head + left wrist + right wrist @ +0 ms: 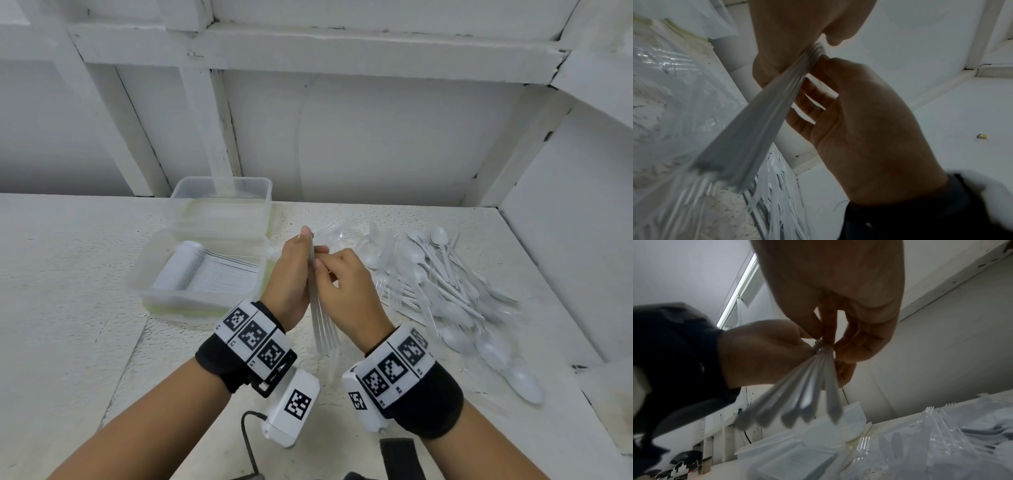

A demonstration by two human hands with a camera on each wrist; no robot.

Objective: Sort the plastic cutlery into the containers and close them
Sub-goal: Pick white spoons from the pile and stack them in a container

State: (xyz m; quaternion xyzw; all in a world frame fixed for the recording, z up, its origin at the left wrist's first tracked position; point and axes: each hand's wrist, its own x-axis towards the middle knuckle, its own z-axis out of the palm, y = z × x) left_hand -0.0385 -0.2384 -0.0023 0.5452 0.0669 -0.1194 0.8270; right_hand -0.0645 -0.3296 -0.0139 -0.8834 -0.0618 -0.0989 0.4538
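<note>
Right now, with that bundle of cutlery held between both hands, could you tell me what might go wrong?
1. The bundle is pinched only at its top by the left hand and right hand; its free ends fan apart, so pieces could slip out.
2. White spoons and clear forks lie tangled in the loose pile; mis-sorting seems easy.

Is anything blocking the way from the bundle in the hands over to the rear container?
Nothing visible does. The bundle of clear cutlery is held by both hands; the rear container stands open just beyond the spoon container.
</note>
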